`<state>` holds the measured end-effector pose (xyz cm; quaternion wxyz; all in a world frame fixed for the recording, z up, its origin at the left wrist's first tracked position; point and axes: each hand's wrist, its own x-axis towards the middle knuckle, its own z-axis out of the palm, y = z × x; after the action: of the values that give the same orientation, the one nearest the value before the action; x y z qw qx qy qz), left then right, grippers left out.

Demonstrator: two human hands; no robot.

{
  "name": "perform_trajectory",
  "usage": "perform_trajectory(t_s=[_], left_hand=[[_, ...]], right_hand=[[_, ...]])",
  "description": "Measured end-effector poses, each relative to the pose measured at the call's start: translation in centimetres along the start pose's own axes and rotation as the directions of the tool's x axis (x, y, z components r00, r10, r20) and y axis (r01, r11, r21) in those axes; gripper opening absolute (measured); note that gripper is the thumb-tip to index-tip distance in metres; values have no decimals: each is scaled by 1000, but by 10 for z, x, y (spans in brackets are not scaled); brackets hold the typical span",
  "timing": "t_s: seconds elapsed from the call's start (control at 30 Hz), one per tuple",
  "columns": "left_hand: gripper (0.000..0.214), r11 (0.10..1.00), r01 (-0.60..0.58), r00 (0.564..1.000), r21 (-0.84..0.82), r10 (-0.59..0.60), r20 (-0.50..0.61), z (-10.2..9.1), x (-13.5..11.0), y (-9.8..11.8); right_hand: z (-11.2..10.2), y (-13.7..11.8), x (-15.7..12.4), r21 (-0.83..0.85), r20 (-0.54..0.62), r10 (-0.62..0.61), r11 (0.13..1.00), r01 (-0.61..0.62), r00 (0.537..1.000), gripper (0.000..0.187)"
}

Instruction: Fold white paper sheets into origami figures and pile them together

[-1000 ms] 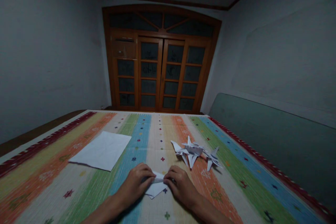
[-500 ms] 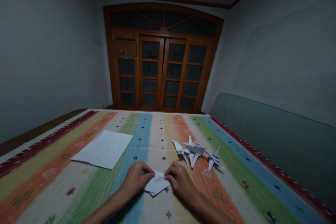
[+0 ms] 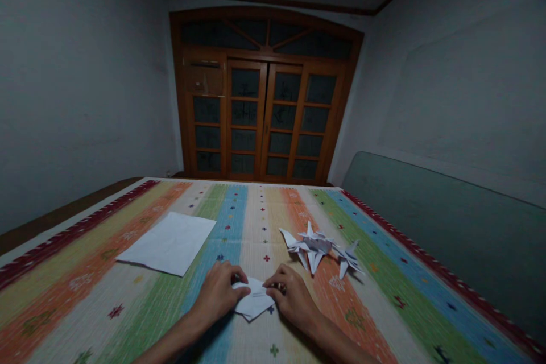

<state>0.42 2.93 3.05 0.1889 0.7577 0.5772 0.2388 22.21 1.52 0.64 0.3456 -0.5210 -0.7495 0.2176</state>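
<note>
A small piece of folded white paper (image 3: 255, 302) lies on the striped tablecloth in front of me, its point toward me. My left hand (image 3: 224, 287) pinches its left edge, thumb on top. At the right edge, my right hand (image 3: 288, 291) has its thumb and forefinger closed on the paper. Creases run across the middle of the sheet. The fingers under and behind its edges are partly hidden.
A stack of square white paper (image 3: 170, 243) lies to the left. Several spiky folded-paper figures (image 3: 314, 245) stand at the right on the tablecloth (image 3: 273, 210). A green bench back (image 3: 426, 222) runs along the right; wooden doors (image 3: 264, 119) stand beyond.
The fingers of both hands have shifted slightly along the top edges of the folded paper, and more of its creased middle shows. The other things stay put.
</note>
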Motion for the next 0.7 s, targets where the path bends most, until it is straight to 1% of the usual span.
perform_trajectory(t_s=[0.07, 0.2, 0.33, 0.43, 0.57, 0.7], left_hand=[[15, 1000, 0, 1000, -1, 0, -2, 2, -1, 0], [13, 1000, -5, 1000, -18, 5, 5, 4, -1, 2], [10, 999, -15, 1000, -46, 16, 21, 1, -1, 6], [5, 997, -31, 998, -71, 35, 58, -2, -3, 10], [13, 995, -61, 993, -84, 69, 96, -2, -8, 12], [7, 995, -84, 992, -48, 88, 95, -2, -11, 13]], right_hand=[[0, -2, 0, 0, -9, 11, 1000, -11, 1000, 24], [1, -3, 0, 4, -12, 23, 1000, -23, 1000, 24], [2, -4, 1, 41, -10, 14, 999, -13, 1000, 24], [1, -5, 0, 58, -14, 3, 998, -2, 1000, 25], [0, -5, -2, 77, -17, -53, 996, 54, 998, 24], [0, -4, -3, 83, 3, -106, 991, 106, 994, 20]])
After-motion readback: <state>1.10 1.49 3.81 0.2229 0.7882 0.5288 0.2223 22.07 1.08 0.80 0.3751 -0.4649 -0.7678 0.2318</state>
